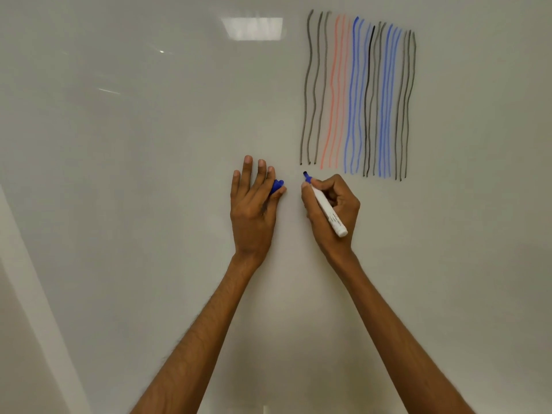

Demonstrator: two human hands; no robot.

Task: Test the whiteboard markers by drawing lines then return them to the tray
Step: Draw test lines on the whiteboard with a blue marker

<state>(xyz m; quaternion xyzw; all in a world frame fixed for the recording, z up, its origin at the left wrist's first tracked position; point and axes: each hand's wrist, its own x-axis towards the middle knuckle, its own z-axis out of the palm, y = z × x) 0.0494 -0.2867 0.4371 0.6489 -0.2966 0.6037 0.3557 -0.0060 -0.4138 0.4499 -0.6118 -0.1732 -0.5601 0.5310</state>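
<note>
Two hands raised against glossy white whiteboard (149,204). Left hand (254,204): four fingers extended and slightly spread, small blue plastic cap (277,186) pinched between thumb and forefinger. Right hand (331,204): curled in writing grip round white-barrelled blue-tipped whiteboard marker (327,212), nib pointing up-left, contact with board not determinable. Upper right: block of wavy vertical black, red and blue test lines (358,94), well apart from cap, near nib. Probable step: recapping, or one more stroke. For recapping, turn cap mouth toward nib, align axes, press until seated. Storage tray not in view.
</note>
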